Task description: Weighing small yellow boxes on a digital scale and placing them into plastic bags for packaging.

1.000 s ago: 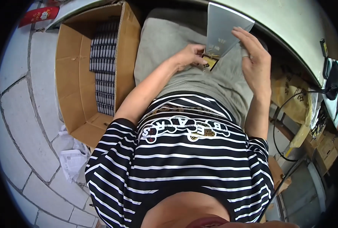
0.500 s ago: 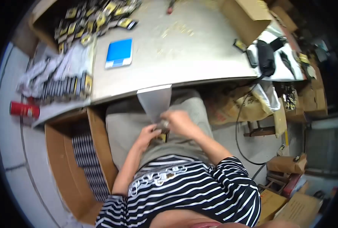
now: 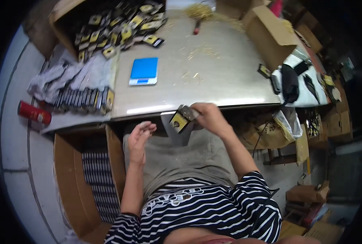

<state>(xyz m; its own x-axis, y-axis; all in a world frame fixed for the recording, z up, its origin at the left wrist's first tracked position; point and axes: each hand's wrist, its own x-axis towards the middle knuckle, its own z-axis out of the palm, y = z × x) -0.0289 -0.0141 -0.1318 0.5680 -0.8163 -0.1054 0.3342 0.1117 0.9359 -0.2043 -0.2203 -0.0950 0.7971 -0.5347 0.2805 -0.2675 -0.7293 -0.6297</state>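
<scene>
My right hand (image 3: 210, 116) is raised at the table's front edge, its fingers closed on the right end of a small black box (image 3: 180, 123) with a yellow label. The box tilts, and its upper end looks dark and speckled. Behind and below it, a smooth grey sheet (image 3: 180, 140) stands over my lap, partly covered by the box. My left hand (image 3: 140, 140) is apart from the box, to its left, fingers spread and holding nothing.
A blue-topped scale (image 3: 144, 69) sits on the table (image 3: 230, 77). A heap of similar boxes (image 3: 126, 32) lies far left; a row of boxes (image 3: 83, 101) stands nearer. A carton (image 3: 67, 175) with stacked boxes is at my left. Thin yellow sticks (image 3: 199, 11) are piled far back.
My right hand has risen from my lap toward the table edge with the box. My left hand has let go, moved up and left, and opened. The view has shifted.
</scene>
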